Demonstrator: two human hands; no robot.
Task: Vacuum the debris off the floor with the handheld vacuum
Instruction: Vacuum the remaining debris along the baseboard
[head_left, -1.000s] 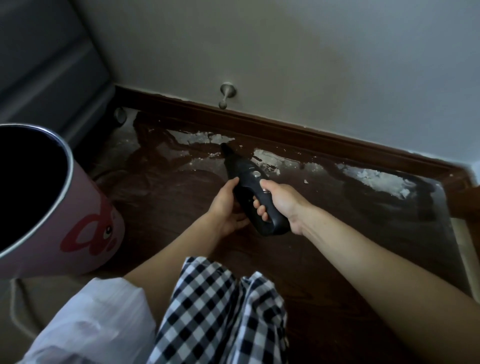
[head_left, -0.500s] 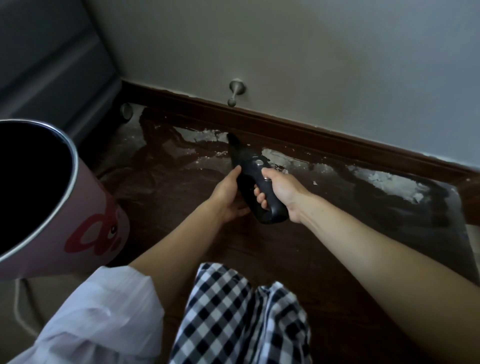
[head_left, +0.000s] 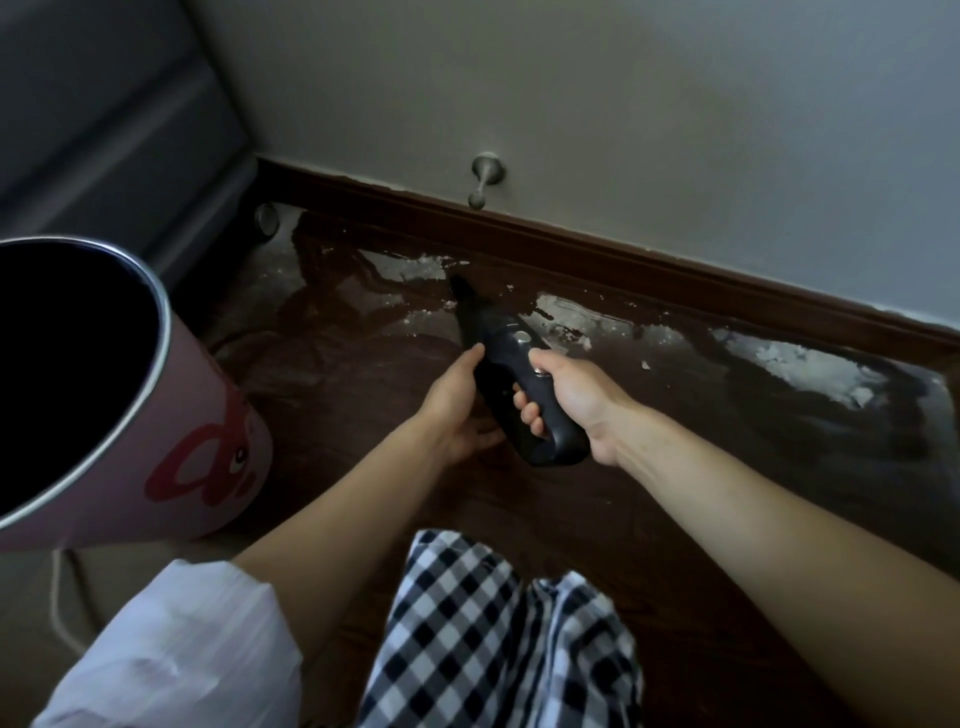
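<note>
Black handheld vacuum, held in the right hand's curled grip and steadied from beneath by the left hand, has barely moved over the last second; its nozzle still points at white debris along the baseboard, so cleaning seems hardly begun.

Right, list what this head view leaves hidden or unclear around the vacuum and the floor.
- Vacuum nozzle tip: dark against dark floor, so contact with the white debris can't be judged.
- Left hand fingers: hidden behind the vacuum body.
- Bin: inside is black; left side cut off by the frame edge.
- Debris at far right: blurred by glare.
- Vacuum running or not: no way to tell.
</note>
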